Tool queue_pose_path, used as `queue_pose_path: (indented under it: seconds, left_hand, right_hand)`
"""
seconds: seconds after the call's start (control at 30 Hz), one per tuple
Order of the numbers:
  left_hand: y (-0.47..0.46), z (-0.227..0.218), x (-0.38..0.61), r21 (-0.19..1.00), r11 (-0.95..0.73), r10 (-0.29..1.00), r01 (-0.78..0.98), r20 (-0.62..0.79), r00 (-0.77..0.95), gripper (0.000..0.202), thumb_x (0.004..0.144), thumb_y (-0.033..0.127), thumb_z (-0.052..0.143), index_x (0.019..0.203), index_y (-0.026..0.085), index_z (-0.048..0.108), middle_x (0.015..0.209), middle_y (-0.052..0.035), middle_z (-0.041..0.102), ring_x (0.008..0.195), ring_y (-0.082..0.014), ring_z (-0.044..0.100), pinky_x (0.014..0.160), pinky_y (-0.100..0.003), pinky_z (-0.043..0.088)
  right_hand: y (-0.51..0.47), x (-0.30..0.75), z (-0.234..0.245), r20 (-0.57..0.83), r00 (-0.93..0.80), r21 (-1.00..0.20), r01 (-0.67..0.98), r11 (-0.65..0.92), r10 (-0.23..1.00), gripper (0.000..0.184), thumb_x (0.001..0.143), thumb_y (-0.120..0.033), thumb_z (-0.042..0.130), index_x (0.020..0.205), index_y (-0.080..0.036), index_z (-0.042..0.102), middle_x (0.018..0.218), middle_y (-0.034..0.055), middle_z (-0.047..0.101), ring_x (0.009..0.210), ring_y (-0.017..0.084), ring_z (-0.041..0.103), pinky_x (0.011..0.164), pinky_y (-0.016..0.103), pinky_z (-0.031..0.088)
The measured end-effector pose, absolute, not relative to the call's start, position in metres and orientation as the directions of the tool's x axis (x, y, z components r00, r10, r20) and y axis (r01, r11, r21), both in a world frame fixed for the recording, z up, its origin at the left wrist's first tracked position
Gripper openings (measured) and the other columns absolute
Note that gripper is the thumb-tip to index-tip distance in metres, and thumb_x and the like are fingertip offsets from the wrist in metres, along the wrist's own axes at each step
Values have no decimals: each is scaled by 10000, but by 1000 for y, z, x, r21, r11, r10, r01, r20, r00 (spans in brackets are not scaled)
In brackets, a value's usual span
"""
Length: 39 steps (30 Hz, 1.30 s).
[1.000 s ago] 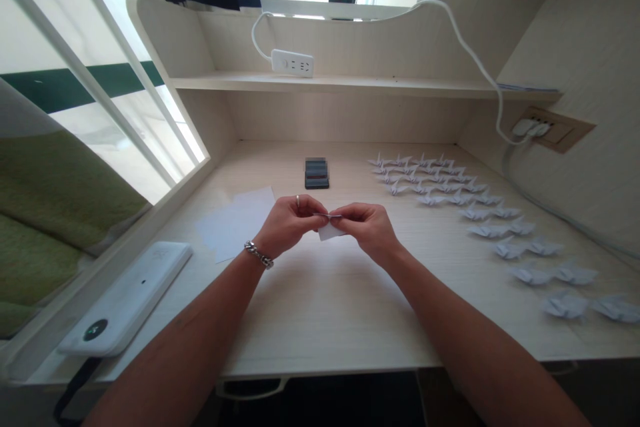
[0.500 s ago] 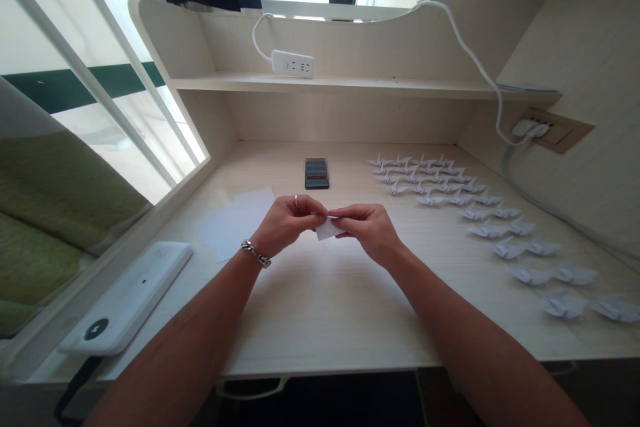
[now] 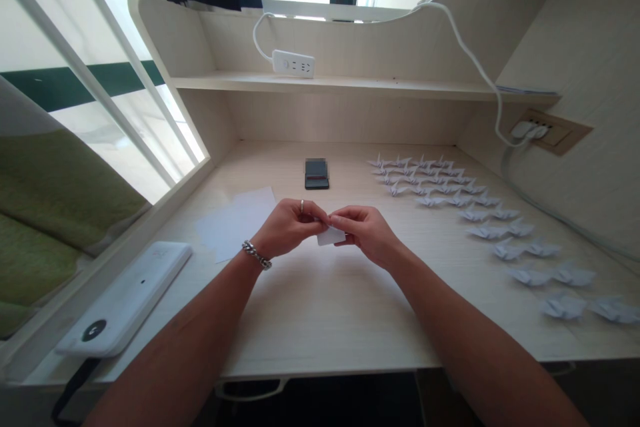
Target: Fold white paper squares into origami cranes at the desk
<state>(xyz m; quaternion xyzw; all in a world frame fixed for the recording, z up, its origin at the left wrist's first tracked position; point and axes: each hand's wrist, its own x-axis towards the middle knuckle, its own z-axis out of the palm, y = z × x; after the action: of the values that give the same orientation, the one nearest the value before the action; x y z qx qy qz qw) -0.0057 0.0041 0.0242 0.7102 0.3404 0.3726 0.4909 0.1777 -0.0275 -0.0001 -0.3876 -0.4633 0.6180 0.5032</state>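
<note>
Between both hands, over the middle of the desk, is a small piece of folded white paper [image 3: 330,236]. My left hand [image 3: 290,223], with a ring and a chain bracelet, pinches its upper left edge. From the other side, my right hand [image 3: 367,230] grips it between thumb and fingers. The fingertips meet along the top edge and partly hide the folds. Loose white paper sheets [image 3: 233,220] lie overlapping just left of my left hand. Several folded paper cranes [image 3: 455,197] stand in rows to the right of my right hand.
Behind the hands lies a small dark case [image 3: 317,174]. A white boxy device [image 3: 127,297] with a black strap rests at the desk's left edge. The back shelf [image 3: 350,83] carries a power strip [image 3: 293,63]. A white cable [image 3: 473,53] runs to the wall socket [image 3: 557,131].
The left fingers have shifted slightly right and down along the paper's top edge, nearer the right fingertips. The paper sits a little lower and is turned slightly. Everything else is unchanged.
</note>
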Motion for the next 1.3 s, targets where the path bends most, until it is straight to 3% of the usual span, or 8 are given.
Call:
queue_pose_path:
  seconds: [0.37,0.77,1.0,1.17,1.3]
  left_hand:
    - [5,26,-5,956,-257,855,142,157,495,89,663,143,710,748,130,737,629,-30,695,599,-123,618,568,-221,483]
    - [5,26,-6,950,-259,860,176,143,489,110,667,147,694,760,132,751,603,-24,684,566,-115,601,540,-213,472]
    - [6,27,-7,985,-159,852,74,99,515,150,708,157,658,813,136,763,657,-36,702,610,-124,626,601,-238,522]
    - [6,19,-1,992,-30,908,-124,79,411,178,720,207,687,870,123,730,773,-51,712,704,-153,659,674,-292,556]
    - [2,18,4,988,-135,920,-68,151,362,295,658,257,795,905,122,707,795,-49,711,718,-139,646,651,-249,530]
  right_hand:
    - [-26,180,-2,-6,-187,-987,-160,-36,982,315,601,-369,820,807,-141,752,712,44,703,649,152,647,593,290,545]
    - [-25,183,-4,-29,-240,-984,-162,-70,970,296,640,-369,801,823,-144,746,747,50,712,682,152,658,610,277,554]
    - [-25,183,-2,-36,-206,-980,-183,-75,978,304,622,-366,810,817,-143,743,736,41,706,669,147,656,590,269,558]
    - [-24,178,-4,112,-69,-986,-127,103,991,292,648,-382,783,822,-152,737,755,38,715,681,169,657,605,312,569]
    - [-27,174,-5,319,5,-947,37,319,948,229,738,-371,717,853,-175,741,821,60,734,746,205,671,680,339,557]
